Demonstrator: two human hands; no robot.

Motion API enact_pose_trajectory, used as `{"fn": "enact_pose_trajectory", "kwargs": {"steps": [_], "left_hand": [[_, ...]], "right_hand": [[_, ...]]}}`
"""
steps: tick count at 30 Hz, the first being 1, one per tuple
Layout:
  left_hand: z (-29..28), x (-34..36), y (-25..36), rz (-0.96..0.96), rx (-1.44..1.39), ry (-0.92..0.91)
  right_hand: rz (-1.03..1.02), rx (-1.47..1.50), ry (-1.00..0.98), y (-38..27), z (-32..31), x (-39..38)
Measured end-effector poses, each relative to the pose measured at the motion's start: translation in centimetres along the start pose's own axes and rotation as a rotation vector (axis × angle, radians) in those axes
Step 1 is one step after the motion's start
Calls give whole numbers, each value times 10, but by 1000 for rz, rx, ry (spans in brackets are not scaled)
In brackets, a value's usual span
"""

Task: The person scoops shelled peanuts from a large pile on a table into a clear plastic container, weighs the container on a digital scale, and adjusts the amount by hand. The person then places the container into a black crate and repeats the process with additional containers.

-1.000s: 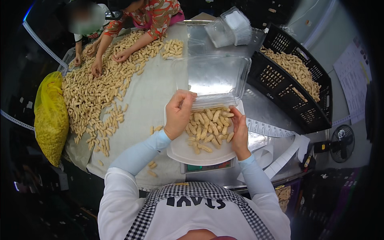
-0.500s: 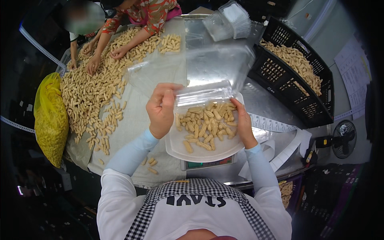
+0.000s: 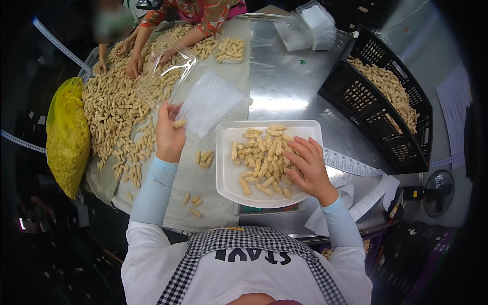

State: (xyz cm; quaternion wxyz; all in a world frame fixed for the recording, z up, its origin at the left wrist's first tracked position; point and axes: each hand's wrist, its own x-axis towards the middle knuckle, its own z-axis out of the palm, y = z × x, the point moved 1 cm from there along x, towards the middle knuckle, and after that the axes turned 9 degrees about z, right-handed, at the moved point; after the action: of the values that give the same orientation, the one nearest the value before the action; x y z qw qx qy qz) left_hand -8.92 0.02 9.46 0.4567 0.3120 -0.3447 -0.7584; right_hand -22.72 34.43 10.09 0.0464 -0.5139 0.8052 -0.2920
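Note:
My left hand (image 3: 170,134) is closed on the edge of an opened clear plastic clamshell box (image 3: 175,63), raised over the left part of the table. A white ribbed liner (image 3: 211,101) lies in the half nearer the tray. One peanut shows at my left fingers. On a scale (image 3: 295,207) rests a white tray (image 3: 221,175) holding a pile of unshelled peanuts (image 3: 264,160). My right hand (image 3: 309,170) lies over the right side of that pile, fingers apart and touching the peanuts. What is under the palm is hidden.
A big peanut heap (image 3: 114,112) covers the left, where other people's hands work. Beside it sits a yellow bag (image 3: 68,142). A black crate (image 3: 356,101) of peanuts stands right, near a label strip (image 3: 353,161) and small fan (image 3: 438,190). Stacked clear boxes (image 3: 307,28) lie far back.
The clear box has swung from above the tray to the left with my left hand. My right hand has gone from the tray's right rim onto the peanuts. Several peanuts now lie left of the tray.

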Motion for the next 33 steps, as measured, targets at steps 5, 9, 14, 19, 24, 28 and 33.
{"fn": "enact_pose_trajectory", "kwargs": {"steps": [5,9,14,19,24,28,33], "left_hand": [[-35,7,-13,-115,-4,134],[-58,-6,2,-76,51,97],[-100,-12,11,-160,104,122],[-93,-29,8,-138,107,24],[-55,-58,5,-96,51,-80],[-26,-93,3,-100,-10,-138],[-18,-132,9,-262,-33,-102]], "right_hand": [[-93,-115,-96,-49,47,33],[-193,-169,-180,-65,69,28],[-133,-191,-245,-62,48,1],[-36,-254,-178,-59,16,-14],[-145,-92,82,-85,14,3],[-249,15,201,-136,32,47],[-236,150,97,-157,77,73]]}}
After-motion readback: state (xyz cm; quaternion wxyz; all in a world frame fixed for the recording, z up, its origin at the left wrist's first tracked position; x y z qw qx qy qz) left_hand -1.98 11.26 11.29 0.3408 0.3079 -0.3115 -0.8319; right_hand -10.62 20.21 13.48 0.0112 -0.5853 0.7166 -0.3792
